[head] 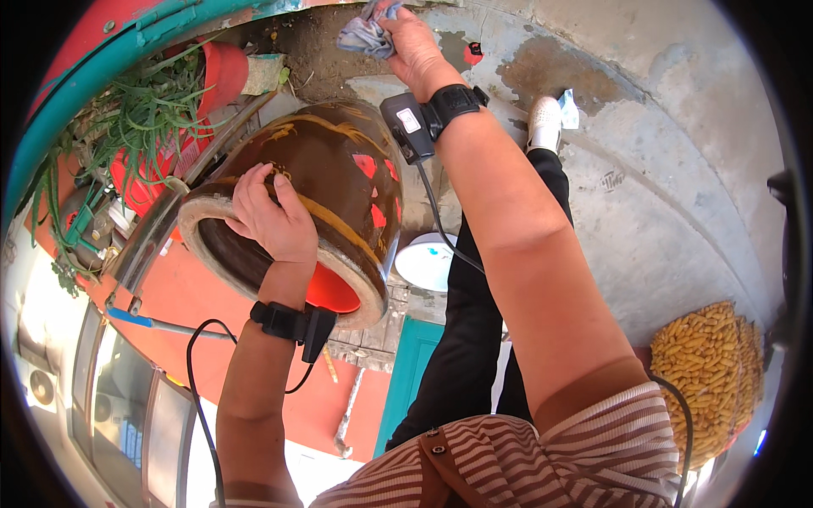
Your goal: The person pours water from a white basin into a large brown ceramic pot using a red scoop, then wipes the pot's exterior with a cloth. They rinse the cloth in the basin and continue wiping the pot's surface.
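Observation:
A large brown glazed ceramic jar (pixel 317 165) with yellow raised patterns and torn red paper scraps stands before me, left of centre. My left hand (pixel 273 213) rests on its thick rim, fingers spread over the outer wall. Inside the mouth, a red object (pixel 333 289) shows in part. My right hand (pixel 403 44) is beyond the jar at the top, shut on a crumpled grey-blue cloth (pixel 367 32). Both wrists wear black straps with cabled devices.
Potted aloe plants (pixel 146 114) crowd the left, beside a metal rail (pixel 149 235). A white round lid or basin (pixel 425 261) lies near my legs. At right is a net sack of corn cobs (pixel 705 374). A scrap of packaging (pixel 570 109) lies by my shoe.

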